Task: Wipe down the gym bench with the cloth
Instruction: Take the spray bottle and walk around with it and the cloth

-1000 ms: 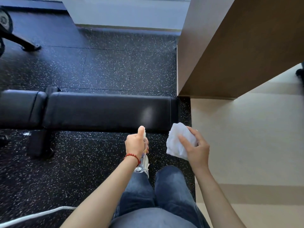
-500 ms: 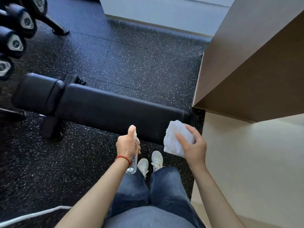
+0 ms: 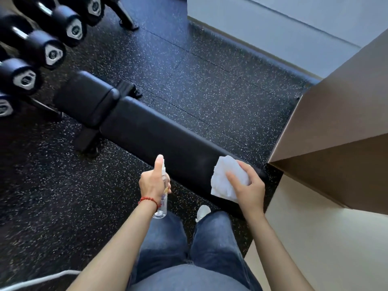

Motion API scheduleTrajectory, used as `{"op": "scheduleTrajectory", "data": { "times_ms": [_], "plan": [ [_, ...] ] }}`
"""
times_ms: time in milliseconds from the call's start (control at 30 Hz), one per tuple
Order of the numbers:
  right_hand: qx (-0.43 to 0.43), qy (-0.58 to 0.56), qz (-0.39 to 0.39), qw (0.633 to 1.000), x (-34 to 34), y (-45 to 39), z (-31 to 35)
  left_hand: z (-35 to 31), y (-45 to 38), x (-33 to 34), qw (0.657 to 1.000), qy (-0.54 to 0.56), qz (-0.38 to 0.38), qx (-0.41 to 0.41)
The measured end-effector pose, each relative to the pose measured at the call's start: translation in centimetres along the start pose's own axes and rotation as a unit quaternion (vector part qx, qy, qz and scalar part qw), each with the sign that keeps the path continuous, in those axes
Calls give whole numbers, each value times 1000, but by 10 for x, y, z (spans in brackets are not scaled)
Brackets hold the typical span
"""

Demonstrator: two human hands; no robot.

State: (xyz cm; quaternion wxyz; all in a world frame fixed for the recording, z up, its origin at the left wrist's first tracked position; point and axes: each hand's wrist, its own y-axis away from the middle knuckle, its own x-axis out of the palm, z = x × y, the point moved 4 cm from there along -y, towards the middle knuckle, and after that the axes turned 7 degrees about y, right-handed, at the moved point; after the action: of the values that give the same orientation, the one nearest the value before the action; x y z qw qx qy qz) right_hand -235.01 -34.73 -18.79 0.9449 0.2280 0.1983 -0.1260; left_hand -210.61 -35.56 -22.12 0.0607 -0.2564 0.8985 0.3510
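A black padded gym bench (image 3: 151,131) runs diagonally from the upper left to the lower right across the speckled floor. My right hand (image 3: 249,190) grips a crumpled white cloth (image 3: 224,177) just over the bench's near right end. My left hand (image 3: 152,183) grips a small clear spray bottle (image 3: 162,204), thumb on top of its white nozzle, which points toward the bench pad. The hand hovers over the floor just in front of the bench.
A rack of black dumbbells (image 3: 42,45) fills the upper left. A brown wooden cabinet (image 3: 340,127) juts in at the right, close to the bench end. A white cable (image 3: 42,278) lies on the floor at the lower left. My legs and a white shoe (image 3: 202,212) stand before the bench.
The view has swung left and tilted, bringing the dumbbell rack in. Both hands keep their grips; the cloth hand now sits over the bench's right end.
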Motion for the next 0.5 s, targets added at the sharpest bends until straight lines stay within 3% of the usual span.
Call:
{"op": "scheduleTrajectory", "data": {
  "times_ms": [500],
  "plan": [
    [-10,25,39,999,204,-24,113,-49,-161,-131,997,59,-7,-46]
  ]
}}
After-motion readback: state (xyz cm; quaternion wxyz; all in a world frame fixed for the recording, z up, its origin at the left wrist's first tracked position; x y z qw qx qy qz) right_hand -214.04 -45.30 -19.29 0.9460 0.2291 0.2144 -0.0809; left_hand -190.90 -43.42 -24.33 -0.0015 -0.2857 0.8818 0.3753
